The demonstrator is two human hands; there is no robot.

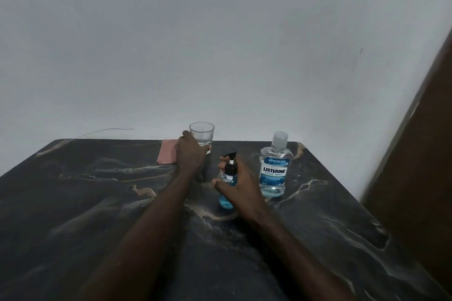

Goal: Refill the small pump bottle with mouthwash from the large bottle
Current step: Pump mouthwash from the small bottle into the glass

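Dark marble table (97,203) against a pale wall. At centre, small pump bottle (228,184), upright on the tabletop, blue liquid inside, black pump head on top. Right hand (241,184) wrapped around its body, fingers curled close on the far side, thumb on the near side. At 3 o'clock from it, near but apart: large bottle (273,168) of mouthwash, upright, cap on, untouched. At 11 o'clock: clear glass (202,135), upright near the table's far edge. Left hand (190,154) closed around its lower part, fingers curled on the glass. At 9 o'clock of the glass, pink cloth (167,153), flat, partly hidden by the left hand.
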